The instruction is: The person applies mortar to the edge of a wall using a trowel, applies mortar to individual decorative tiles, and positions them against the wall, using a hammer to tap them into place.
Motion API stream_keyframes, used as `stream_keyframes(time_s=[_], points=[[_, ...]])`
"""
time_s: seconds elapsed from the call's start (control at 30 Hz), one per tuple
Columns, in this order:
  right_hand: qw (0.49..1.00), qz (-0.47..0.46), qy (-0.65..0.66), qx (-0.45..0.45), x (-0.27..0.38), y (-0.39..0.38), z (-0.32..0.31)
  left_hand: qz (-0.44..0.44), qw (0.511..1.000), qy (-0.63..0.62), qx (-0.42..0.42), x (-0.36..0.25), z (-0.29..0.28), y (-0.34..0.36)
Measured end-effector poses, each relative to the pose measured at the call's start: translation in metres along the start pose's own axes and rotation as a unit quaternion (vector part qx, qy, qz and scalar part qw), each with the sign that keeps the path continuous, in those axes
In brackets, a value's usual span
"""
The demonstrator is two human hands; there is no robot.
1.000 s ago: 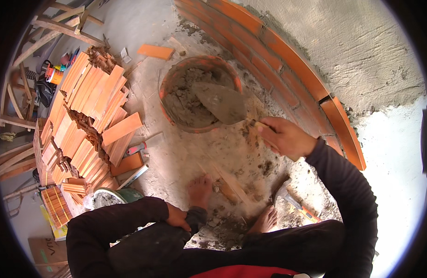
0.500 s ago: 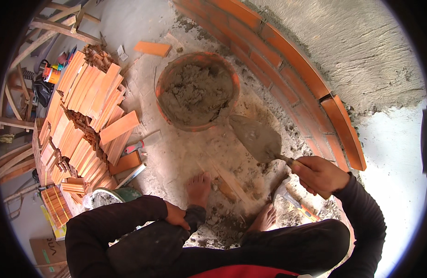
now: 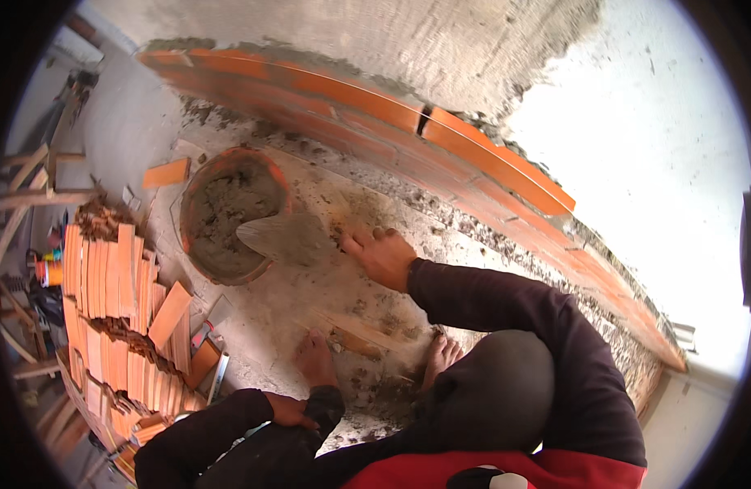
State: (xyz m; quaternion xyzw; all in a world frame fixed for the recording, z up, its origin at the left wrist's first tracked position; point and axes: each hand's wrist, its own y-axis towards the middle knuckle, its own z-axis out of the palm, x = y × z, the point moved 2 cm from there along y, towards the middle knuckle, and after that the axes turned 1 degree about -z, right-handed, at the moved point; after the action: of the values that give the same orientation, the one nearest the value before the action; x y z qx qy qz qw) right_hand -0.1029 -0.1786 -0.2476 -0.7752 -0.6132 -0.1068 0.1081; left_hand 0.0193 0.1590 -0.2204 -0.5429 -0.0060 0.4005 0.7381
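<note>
My right hand [image 3: 381, 257] is closed round the handle of a pointed trowel [image 3: 290, 239], whose grey blade is smeared with mortar. The blade's tip reaches over the right rim of a round orange bucket [image 3: 284, 181]. Grey, lumpy mortar [image 3: 227, 204] lies inside the bucket. My left hand [image 3: 292, 411] rests on my dark trouser leg near the knee, its fingers lying along the cloth and holding nothing.
A low curved-looking brick wall [image 3: 351, 134] runs across the far side, with a narrow gap between two top bricks [image 3: 494, 163]. Stacked bricks [image 3: 106, 281] stand at left, near a red-handled scraper [image 3: 201, 333]. One loose brick [image 3: 166, 173] lies beyond the bucket.
The trowel has moved left, from beside the bucket to over its rim, with my right arm reaching farther. My view has turned, so wall and bucket sit farther left.
</note>
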Motion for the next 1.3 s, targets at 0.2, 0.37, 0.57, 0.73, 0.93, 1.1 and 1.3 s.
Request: stream_keyframes(time_s=[0.2, 0.37, 0.57, 0.73, 0.93, 1.1, 1.3], points=[[0.990, 0.112, 0.068, 0.057, -0.033, -0.086, -0.007, -0.009, 1.000, 0.008, 0.012, 0.007, 0.001, -0.002], [0.929, 0.201, 0.307, -0.046, -0.036, -0.153, -0.031, -0.025, 0.999, 0.024, 0.039, 0.005, -0.007, 0.003], [0.906, 0.219, 0.321, -0.166, -0.050, -0.139, -0.063, -0.043, 0.998, 0.006, 0.049, -0.020, -0.022, -0.014], [0.916, 0.190, 0.284, -0.212, -0.081, -0.120, -0.053, -0.040, 0.996, 0.016, 0.080, -0.024, -0.030, -0.007], [0.906, 0.209, 0.267, -0.254, -0.095, -0.155, -0.051, -0.035, 0.993, 0.015, 0.113, -0.032, -0.041, -0.004], [0.896, 0.227, 0.273, -0.267, -0.091, -0.195, -0.064, -0.019, 0.992, 0.033, 0.119, -0.009, -0.042, 0.010], [0.881, 0.291, 0.275, -0.252, -0.095, -0.252, -0.067, -0.001, 0.991, -0.019, 0.135, -0.008, -0.049, 0.013]])
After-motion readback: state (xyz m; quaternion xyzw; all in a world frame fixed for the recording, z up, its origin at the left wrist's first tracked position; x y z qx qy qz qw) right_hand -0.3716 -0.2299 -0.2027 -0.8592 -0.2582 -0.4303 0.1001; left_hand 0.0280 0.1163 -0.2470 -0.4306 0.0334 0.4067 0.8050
